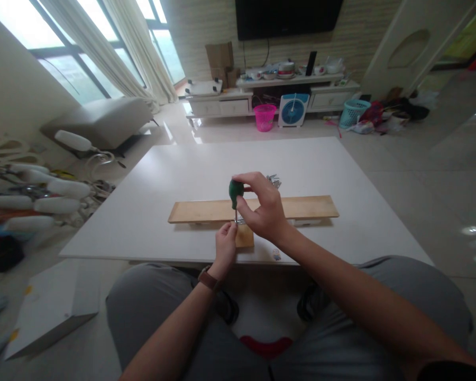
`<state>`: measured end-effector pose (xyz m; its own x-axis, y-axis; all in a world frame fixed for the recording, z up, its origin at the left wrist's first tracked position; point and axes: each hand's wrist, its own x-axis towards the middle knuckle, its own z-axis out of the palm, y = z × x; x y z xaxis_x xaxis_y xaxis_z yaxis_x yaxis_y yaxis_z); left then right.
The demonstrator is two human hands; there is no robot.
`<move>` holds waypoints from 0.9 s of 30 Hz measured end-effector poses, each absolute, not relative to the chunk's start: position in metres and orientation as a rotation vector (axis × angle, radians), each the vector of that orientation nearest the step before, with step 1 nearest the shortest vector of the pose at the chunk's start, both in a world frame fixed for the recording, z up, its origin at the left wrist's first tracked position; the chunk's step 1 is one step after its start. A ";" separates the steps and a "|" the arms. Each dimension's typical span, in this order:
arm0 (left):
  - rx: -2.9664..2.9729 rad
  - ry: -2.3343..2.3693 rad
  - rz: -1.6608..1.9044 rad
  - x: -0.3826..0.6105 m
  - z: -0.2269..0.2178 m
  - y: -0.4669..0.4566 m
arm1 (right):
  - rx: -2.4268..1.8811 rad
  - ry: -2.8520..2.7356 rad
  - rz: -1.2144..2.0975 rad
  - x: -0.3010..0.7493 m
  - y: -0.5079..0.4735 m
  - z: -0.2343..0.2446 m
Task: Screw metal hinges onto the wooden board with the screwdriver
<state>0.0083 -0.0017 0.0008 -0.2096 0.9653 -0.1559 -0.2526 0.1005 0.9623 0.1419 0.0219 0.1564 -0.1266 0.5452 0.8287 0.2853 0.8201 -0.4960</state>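
Observation:
My right hand (264, 206) grips a screwdriver (236, 191) by its stubby green handle, with the shaft pointing down. The screwdriver's tip meets a small metal piece (240, 221) at the front edge of a long wooden board (202, 210). Closed at the tip is my left hand (226, 241), its thumb and fingers pinched beside the shaft; what they pinch is too small to make out. A short wooden block (245, 238) projects toward me from the board, next to my left fingers. Behind my right hand lies a cluster of small metal parts (274, 181).
The board rests on a white table (150, 180), raised slightly on pale supports. A small sticker (276, 254) is near the table's front edge. Beyond stand a pink basket (265, 117), a blue-and-white fan (293, 110) and a low cabinet (206, 108). White-padded objects (67, 188) are on the left.

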 end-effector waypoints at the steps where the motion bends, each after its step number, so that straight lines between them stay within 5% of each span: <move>1: 0.810 1.247 1.384 0.009 0.001 -0.002 | -0.643 -1.722 0.245 0.142 0.022 0.156; 27: 0.866 1.250 1.413 0.008 0.000 -0.002 | -0.688 -1.704 0.255 0.143 0.023 0.156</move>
